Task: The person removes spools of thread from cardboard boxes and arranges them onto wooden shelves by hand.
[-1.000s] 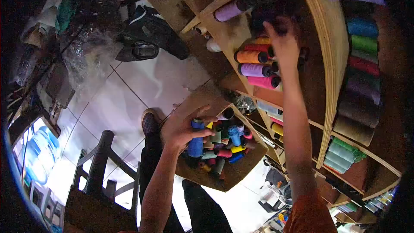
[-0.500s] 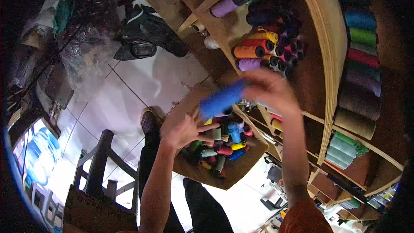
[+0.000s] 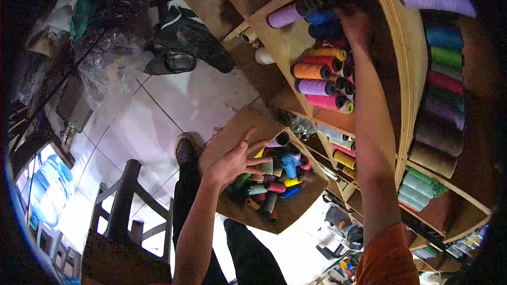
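My left hand (image 3: 235,161), open with fingers spread, is over the cardboard box (image 3: 285,221). Inside the box lie thread spools of mixed colours, among them a light blue spool (image 3: 288,164) and a yellow one (image 3: 291,182). My right hand (image 3: 356,29) reaches deep into a wooden shelf compartment, beside a blue thread spool (image 3: 321,17) on top of the stack. Its fingers are in shadow, so whether they touch that spool is unclear. Below it are stacked orange (image 3: 311,71), lilac (image 3: 315,87) and pink (image 3: 325,101) spools.
A wooden divider (image 3: 404,68) separates this compartment from another row of spools (image 3: 446,92) on the right. Black shoes (image 3: 190,42) and clear plastic wrap (image 3: 113,68) are on the tiled floor. A dark chair (image 3: 124,200) stands at lower left.
My right hand has moved from above the box up into the shelf compartment, where a blue spool now shows beside it. My left hand stays over the box, fingers spread.
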A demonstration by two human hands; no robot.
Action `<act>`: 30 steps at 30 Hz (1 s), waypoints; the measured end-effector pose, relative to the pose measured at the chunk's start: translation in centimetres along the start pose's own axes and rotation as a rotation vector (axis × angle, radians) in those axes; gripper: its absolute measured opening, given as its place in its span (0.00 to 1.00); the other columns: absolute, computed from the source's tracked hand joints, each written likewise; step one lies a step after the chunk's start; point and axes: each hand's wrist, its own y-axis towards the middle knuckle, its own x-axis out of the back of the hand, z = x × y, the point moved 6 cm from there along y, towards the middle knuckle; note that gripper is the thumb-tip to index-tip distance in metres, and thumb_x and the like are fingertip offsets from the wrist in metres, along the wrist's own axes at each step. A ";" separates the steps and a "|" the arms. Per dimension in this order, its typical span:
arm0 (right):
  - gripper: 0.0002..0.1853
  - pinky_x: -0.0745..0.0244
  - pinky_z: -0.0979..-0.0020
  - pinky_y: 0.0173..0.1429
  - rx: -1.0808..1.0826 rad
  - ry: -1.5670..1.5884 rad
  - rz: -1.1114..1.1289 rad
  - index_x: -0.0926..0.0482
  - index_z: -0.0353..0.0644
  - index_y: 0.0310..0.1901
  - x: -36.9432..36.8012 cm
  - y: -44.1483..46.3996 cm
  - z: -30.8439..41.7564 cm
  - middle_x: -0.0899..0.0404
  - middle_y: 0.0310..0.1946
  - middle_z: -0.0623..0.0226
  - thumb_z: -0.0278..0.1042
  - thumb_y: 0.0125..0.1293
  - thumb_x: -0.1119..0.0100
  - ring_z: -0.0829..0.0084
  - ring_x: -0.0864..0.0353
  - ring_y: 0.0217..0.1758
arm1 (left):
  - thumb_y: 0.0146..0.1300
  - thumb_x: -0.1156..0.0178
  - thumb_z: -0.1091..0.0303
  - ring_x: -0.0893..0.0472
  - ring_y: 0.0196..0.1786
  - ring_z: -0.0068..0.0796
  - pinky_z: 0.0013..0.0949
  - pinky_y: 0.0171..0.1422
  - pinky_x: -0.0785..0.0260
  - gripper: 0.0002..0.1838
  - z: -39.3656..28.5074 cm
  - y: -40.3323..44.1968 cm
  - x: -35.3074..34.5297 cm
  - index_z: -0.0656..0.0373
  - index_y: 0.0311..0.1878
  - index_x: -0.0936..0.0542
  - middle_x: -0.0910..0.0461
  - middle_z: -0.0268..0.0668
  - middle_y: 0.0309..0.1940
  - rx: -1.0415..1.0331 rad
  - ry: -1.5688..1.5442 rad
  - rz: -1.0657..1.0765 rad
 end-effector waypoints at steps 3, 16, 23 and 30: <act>0.24 0.27 0.62 0.48 0.035 0.131 0.004 0.21 0.41 0.44 -0.7 0.4 0.1 0.19 0.39 0.55 0.51 0.53 0.37 0.56 0.20 0.41 | 0.60 0.53 0.37 0.39 0.65 0.59 0.65 0.61 0.44 0.43 -0.3 -0.1 0.0 0.37 0.72 0.61 0.51 0.45 0.70 -0.014 -0.008 0.024; 0.32 0.31 0.57 0.57 -0.052 0.094 -0.144 0.22 0.39 0.45 0.4 -1.9 0.7 0.23 0.47 0.50 0.61 0.49 0.38 0.53 0.24 0.51 | 0.64 0.51 0.45 0.27 0.56 0.47 0.48 0.60 0.35 0.36 4.5 -1.7 1.9 0.53 0.69 0.47 0.34 0.48 0.60 0.085 0.153 -0.032; 0.16 0.29 0.79 0.38 -0.419 1.056 0.597 0.21 0.37 0.44 11.5 -26.6 5.5 0.19 0.31 0.70 0.40 0.59 0.39 0.82 0.23 0.33 | 0.63 0.47 0.60 0.23 0.52 0.40 0.40 0.54 0.30 0.21 9.4 -1.7 2.9 0.61 0.56 0.31 0.24 0.46 0.49 0.098 1.044 -0.292; 0.27 0.25 0.61 0.46 -0.420 0.444 0.777 0.27 0.38 0.47 -1.9 -55.7 -3.5 0.23 0.43 0.55 0.49 0.53 0.35 0.58 0.23 0.43 | 0.54 0.39 0.58 0.28 0.56 0.49 0.43 0.58 0.34 0.33 15.4 0.0 7.6 0.64 0.59 0.37 0.30 0.54 0.53 0.081 1.765 -0.720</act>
